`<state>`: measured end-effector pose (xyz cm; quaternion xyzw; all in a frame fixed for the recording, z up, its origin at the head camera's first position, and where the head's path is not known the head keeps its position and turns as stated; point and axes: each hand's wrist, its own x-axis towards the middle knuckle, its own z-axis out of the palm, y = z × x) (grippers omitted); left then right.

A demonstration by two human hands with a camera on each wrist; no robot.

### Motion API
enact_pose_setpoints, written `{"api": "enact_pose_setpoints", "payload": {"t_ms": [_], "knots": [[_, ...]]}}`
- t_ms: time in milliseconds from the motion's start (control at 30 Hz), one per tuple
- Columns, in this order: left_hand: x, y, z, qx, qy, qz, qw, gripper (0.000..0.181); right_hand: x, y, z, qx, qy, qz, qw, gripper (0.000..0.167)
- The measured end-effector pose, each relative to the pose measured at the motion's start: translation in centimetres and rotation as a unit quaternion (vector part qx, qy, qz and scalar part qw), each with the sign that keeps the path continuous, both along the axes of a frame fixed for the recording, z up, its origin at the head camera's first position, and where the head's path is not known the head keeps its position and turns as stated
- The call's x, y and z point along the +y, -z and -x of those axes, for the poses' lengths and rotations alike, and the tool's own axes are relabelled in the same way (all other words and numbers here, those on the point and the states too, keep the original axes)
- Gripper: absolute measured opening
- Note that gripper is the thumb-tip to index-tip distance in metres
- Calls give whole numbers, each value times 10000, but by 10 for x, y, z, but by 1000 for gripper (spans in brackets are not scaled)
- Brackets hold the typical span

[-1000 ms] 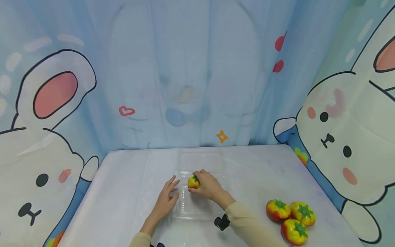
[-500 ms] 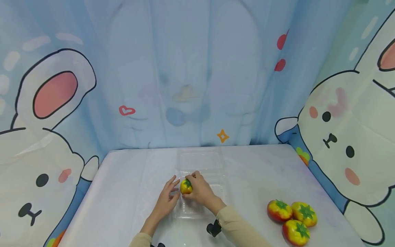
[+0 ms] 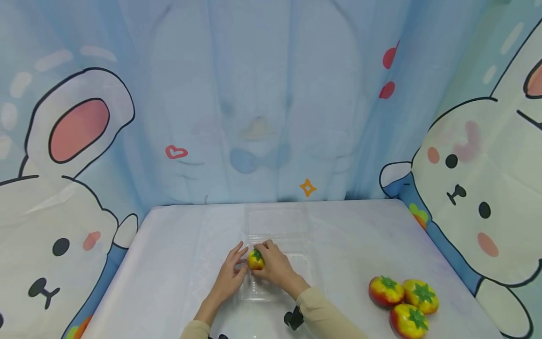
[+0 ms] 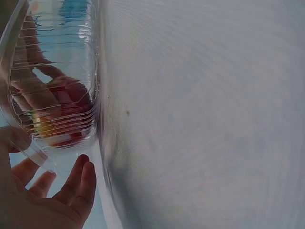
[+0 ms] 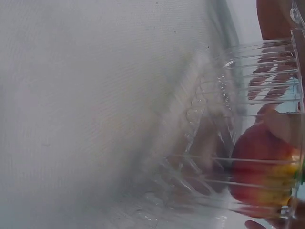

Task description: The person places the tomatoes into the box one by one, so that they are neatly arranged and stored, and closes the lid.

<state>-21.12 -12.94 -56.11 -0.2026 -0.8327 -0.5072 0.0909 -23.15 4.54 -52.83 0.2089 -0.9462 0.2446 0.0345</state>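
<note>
A clear plastic container (image 3: 271,294) with its lid (image 3: 277,220) folded back lies on the white table. My right hand (image 3: 275,266) grips a red-yellow fruit with a green top (image 3: 256,260) inside the container's left part. Through the ribbed wall, the fruit (image 4: 66,112) shows in the left wrist view and the fruit (image 5: 259,171) in the right wrist view, low in the container. My left hand (image 3: 228,278) is at the container's left side, fingers spread; in the left wrist view this hand (image 4: 52,195) has its thumb side at the rim.
Three more red-yellow fruits (image 3: 410,321) sit grouped on the table's right side. Behind the white tabletop (image 3: 182,245) hangs a blue curtain (image 3: 262,94) with printed rabbits at both sides. A black wrist camera (image 3: 293,318) is on the right wrist.
My right hand has moved left with the fruit, from the middle of the container to its left side, then slightly lower. My left hand has stayed nearly still.
</note>
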Motion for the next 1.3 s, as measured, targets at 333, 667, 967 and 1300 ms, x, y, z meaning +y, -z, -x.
{"api": "enact_pose_setpoints", "payload": {"t_ms": [333,667,967,1300], "knots": [[1,2,-1,196,-12,-5,9998,47,5,-15,-4,369,-97,-276,9989,72],[3,0,-1,66,-42,114,9999,47,22,-36,-6,308,60,-203,9993,65],[2,-2,-1,-123,-104,77,9998,49,58,-57,-6,636,289,-10,9976,52],[1,1,0,-170,-103,117,9997,48,121,-67,-10,718,707,-21,9949,50]]}}
